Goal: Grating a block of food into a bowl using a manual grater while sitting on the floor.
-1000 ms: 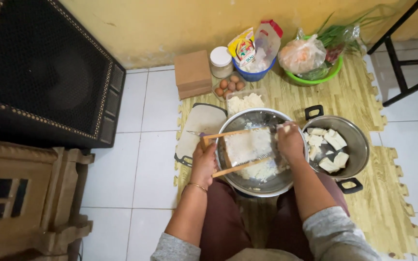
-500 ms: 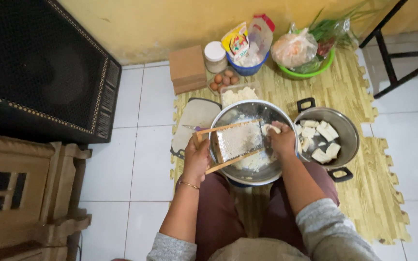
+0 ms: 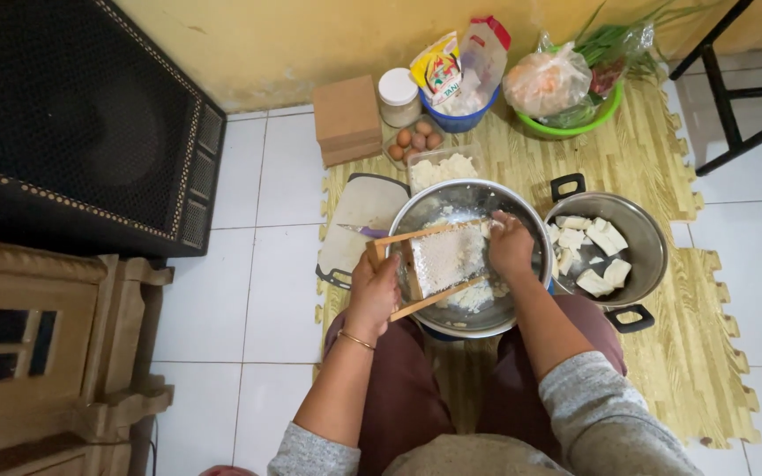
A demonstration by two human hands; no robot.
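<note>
Left hand [image 3: 374, 295] fingers clenched around wooden-framed grater [image 3: 434, 261] (laid across steel bowl [image 3: 522, 304]), right hand [image 3: 510, 247] fingers grasping white chunk at its top, pot of white pieces [image 3: 641, 256] just beyond.

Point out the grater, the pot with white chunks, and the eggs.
grater [image 3: 441, 258], head view, on its metal grating face.
pot [image 3: 647, 231], head view, on its bare inner wall at the right.
eggs [image 3: 418, 138], head view, on the middle egg.
</note>
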